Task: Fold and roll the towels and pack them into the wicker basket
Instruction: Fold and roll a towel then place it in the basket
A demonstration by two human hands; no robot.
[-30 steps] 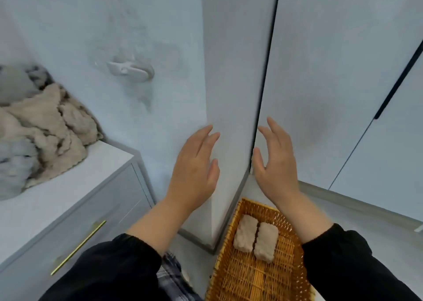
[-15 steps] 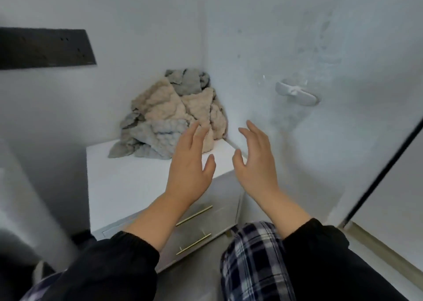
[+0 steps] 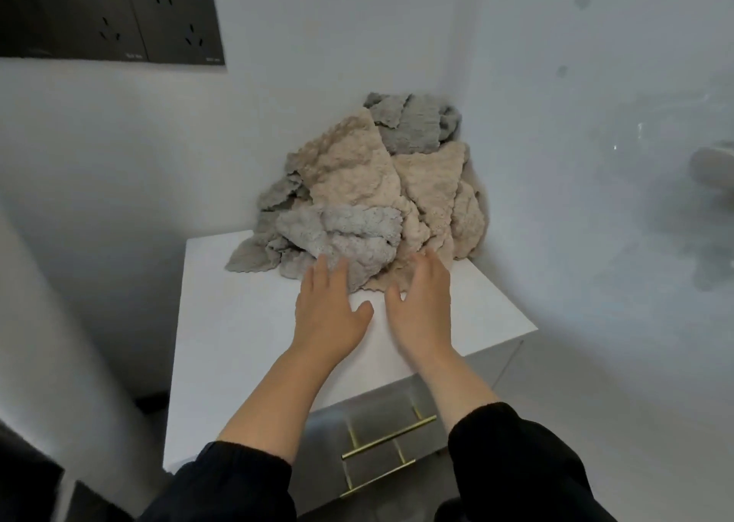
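Note:
A heap of crumpled beige and grey towels (image 3: 369, 192) lies in the back corner of a white cabinet top (image 3: 238, 323). My left hand (image 3: 329, 311) hovers over the cabinet top with straight fingers, its tips at the front edge of a grey towel (image 3: 341, 231). My right hand (image 3: 421, 307) is beside it, fingers straight, tips at the beige towel's (image 3: 429, 188) lower edge. Neither hand holds anything. The wicker basket is out of view.
The cabinet has drawers with brass handles (image 3: 389, 438) below its front edge. White walls meet in the corner behind the heap. Black wall sockets (image 3: 111, 17) sit at the upper left. A pale wall fitting (image 3: 711, 164) shows at the right edge.
The view swung left from the basket on the floor to the cabinet. Both hands moved forward and down to the front of the towel heap.

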